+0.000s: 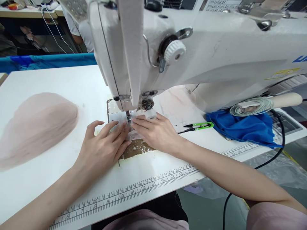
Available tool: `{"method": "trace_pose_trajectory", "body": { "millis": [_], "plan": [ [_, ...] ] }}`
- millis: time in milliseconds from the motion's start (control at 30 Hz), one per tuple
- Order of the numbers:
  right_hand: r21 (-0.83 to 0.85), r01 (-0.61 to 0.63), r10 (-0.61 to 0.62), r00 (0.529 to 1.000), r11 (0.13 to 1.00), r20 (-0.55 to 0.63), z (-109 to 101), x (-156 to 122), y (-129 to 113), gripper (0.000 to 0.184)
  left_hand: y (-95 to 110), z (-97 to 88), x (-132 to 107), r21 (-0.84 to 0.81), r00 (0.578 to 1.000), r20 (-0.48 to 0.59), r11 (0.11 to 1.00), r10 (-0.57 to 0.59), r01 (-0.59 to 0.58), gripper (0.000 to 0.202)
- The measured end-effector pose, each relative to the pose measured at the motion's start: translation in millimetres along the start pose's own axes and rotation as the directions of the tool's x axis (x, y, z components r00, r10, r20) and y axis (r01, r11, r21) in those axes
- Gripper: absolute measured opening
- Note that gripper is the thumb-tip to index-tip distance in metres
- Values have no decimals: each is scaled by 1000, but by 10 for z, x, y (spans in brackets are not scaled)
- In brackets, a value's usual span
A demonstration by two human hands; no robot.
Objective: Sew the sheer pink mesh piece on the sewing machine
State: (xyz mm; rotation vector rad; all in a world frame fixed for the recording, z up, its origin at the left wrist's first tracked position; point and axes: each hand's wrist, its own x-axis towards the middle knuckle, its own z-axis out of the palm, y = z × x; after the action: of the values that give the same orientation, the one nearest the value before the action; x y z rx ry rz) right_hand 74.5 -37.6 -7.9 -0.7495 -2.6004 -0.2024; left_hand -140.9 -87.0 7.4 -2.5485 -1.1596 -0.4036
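A small piece of sheer pale fabric (134,135) lies under the presser foot (129,117) of a white sewing machine (216,44). My left hand (104,143) rests on the left of the foot, fingers spread, fingertips down at the fabric's edge. From the right, my right hand (158,132) lies flat over the fabric with its fingers stretched toward the foot. Part of the fabric is hidden under both hands. A stack of sheer pinkish fabric (43,124) lies on the table to the left.
Green-handled thread snips (200,126) lie right of my right hand. Beyond them are a blue cloth (244,126) and a coiled pale cord (251,105). A ruler strip (134,190) runs along the table's front edge. Another person's sleeve (85,33) shows behind.
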Motion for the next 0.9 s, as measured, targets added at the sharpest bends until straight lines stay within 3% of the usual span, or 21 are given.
{"method": "trace_pose_trajectory", "body": {
  "millis": [367,900],
  "plan": [
    [-52,13,-15,999,999,-52,-11,-7,-2,28,-5,-11,-5,-1,1000,-19,1000,18,-18,26],
    [-83,5,-8,999,997,-33,12,25,23,25,-66,33,20,25,998,-55,999,27,-25,27]
  ]
}}
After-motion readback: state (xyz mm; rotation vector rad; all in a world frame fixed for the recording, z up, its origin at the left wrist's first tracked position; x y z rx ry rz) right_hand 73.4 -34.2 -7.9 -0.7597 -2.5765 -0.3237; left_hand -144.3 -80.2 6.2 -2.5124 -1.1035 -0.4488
